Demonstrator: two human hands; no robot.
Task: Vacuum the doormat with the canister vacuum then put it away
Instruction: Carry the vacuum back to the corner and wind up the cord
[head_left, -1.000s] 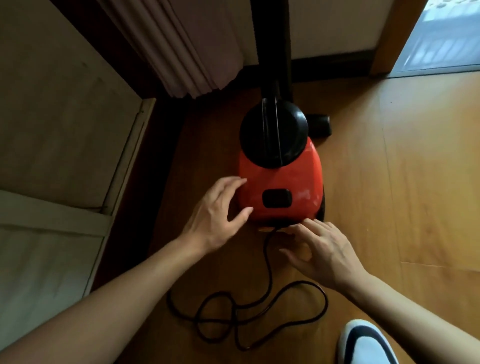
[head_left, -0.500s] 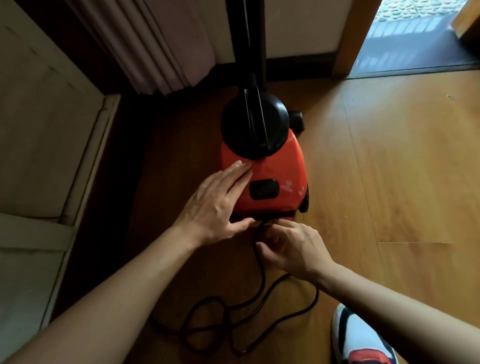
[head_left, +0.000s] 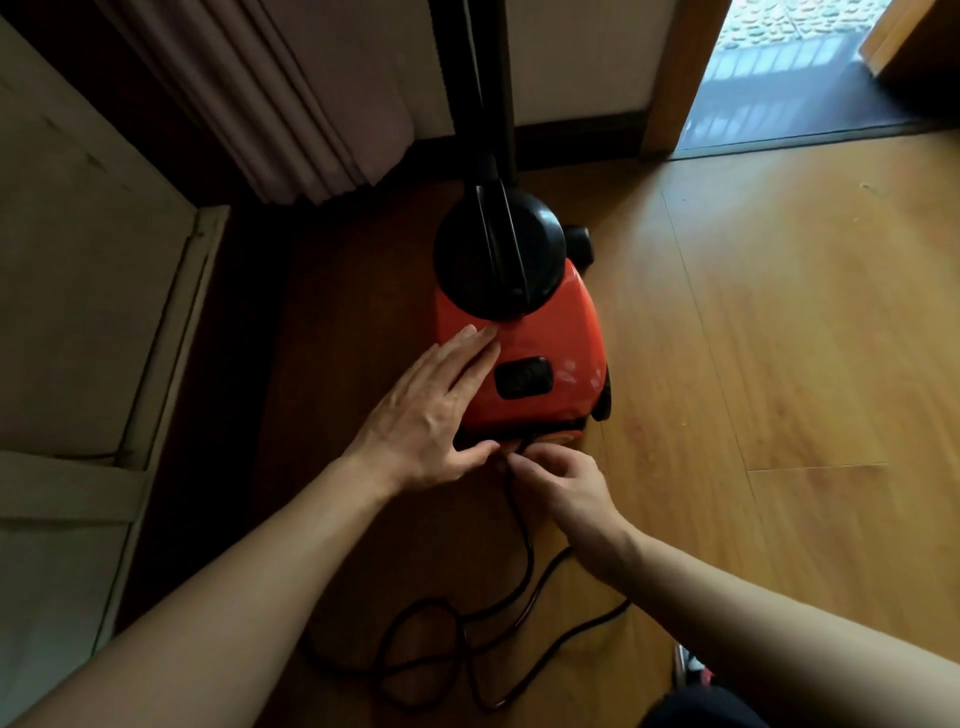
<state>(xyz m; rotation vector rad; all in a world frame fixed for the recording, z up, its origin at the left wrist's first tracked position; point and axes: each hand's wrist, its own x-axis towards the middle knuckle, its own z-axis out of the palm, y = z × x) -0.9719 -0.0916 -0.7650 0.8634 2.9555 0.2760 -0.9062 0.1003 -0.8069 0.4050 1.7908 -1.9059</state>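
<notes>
The red canister vacuum (head_left: 550, 338) stands on the wooden floor, its black round top and hose (head_left: 496, 249) rising toward the wall. A black switch panel (head_left: 522, 378) sits on its near face. My left hand (head_left: 431, 415) lies flat on the vacuum's left side, fingers spread, thumb at its lower edge. My right hand (head_left: 558, 483) pinches the black power cord (head_left: 522, 540) where it leaves the vacuum's base. The rest of the cord lies in loose loops on the floor near me. No doormat is in view.
A pale bed or mattress edge (head_left: 156, 322) fills the left side. A pleated curtain (head_left: 291, 98) hangs at the back left. An open doorway (head_left: 800, 67) with a dark threshold lies at the back right. Wooden floor (head_left: 779, 338) stretches to the right.
My left hand has moved from beside the vacuum onto its left side. My right hand went from open fingers at the base to pinching the cord there.
</notes>
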